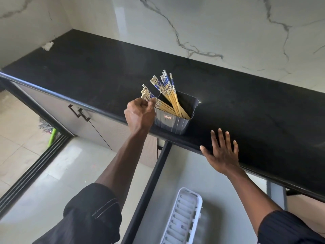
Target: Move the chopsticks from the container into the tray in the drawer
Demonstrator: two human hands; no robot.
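Several bamboo chopsticks [168, 90] with blue-and-white patterned tops stand tilted in a grey ribbed container [173, 123] near the front edge of the black countertop [246, 110]. My left hand [139, 114] is closed around the tops of the left bunch, still in the container. My right hand [222, 152] lies flat with fingers spread on the counter's front edge, holding nothing. Below, the drawer [175, 173] is pulled out, and a white slotted tray [182, 217] lies in it at the bottom of the view.
A marble wall rises behind the counter. Cabinet doors with dark handles [80, 113] are at the left below the counter. A green-handled broom [51, 136] leans by a floor track. A white scrap [47, 45] lies in the far left corner of the counter.
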